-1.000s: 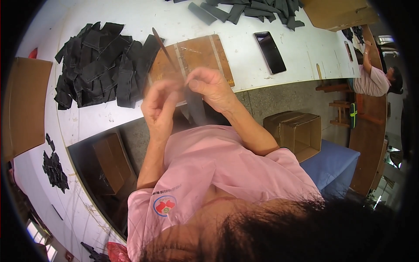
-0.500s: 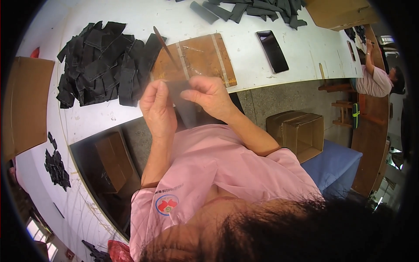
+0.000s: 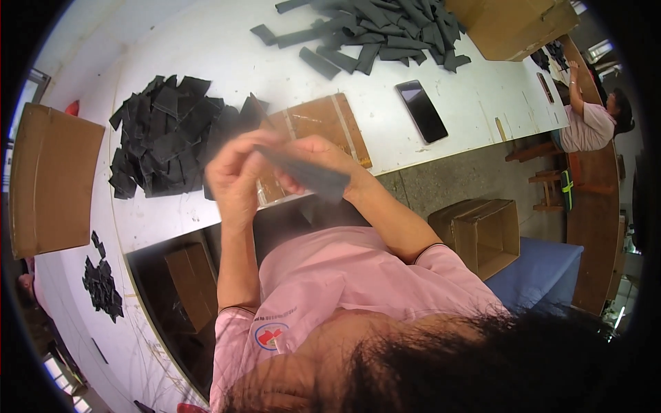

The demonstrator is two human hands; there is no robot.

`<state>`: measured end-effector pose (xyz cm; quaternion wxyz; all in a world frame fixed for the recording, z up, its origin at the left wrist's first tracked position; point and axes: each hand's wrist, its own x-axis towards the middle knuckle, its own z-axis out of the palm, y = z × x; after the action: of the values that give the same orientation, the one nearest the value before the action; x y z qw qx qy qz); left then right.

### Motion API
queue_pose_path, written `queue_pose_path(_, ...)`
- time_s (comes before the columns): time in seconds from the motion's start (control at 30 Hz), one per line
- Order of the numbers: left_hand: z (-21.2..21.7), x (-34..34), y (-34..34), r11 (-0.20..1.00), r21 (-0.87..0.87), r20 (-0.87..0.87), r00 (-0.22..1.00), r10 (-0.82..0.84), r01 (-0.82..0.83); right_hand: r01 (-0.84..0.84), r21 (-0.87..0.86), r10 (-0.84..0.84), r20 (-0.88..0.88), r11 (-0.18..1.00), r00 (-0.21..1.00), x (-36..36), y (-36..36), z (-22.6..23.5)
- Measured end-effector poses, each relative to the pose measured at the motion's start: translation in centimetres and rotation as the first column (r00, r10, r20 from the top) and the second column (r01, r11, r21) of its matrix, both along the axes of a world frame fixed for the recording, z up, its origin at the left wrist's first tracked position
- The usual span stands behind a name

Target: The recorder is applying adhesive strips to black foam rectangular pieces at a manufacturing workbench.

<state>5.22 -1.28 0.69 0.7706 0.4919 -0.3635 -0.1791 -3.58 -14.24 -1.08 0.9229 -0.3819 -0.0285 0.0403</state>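
A dark grey fabric strip [image 3: 310, 173] is held between my two hands above the table's near edge, its free end pointing right. My left hand [image 3: 237, 175] pinches its left end; motion blurs the fingertips. My right hand [image 3: 323, 155] is closed around the strip's middle, with part of its fingers hidden behind the cloth. Beyond my hands lies a worn wooden board [image 3: 320, 124] with pale tape bands. A thin brown stick [image 3: 259, 107] rises by its left side. Left of it is a heap of black fabric pieces [image 3: 165, 131].
Grey folded strips [image 3: 385, 38] lie heaped at the far side, near a cardboard box [image 3: 513, 27]. A phone [image 3: 422, 112] rests on the white table [image 3: 227, 55]. Other cartons stand left [image 3: 58, 182] and right [image 3: 482, 234]. Another person [image 3: 589, 120] sits far right.
The fabric strip has swung from hanging downward to pointing right. Both hands have shifted, and the right hand now grips around the strip. The view has tilted, showing more of the far table.
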Motion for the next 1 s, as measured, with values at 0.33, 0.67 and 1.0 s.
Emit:
queue_pose_path(0.33,7.5,5.0,1.5,0.84,-0.117,0.068,0.84,0.539,-0.529,0.144,-0.299,-0.159,-0.023,0.943,0.987,-0.7,-1.5,-1.4)
queue_pose_path(0.67,7.4,6.3,2.9,0.894,0.104,0.198,0.89,0.41,-0.435,0.152,-0.35,-0.158,0.012,0.924,0.987,-0.5,-2.3,-0.6)
queue_pose_path(1.0,6.9,3.5,-1.0,0.838,0.329,0.651,0.747,0.133,-0.436,0.553,-0.787,-0.373,0.443,0.274,0.815,3.2,-1.9,4.4)
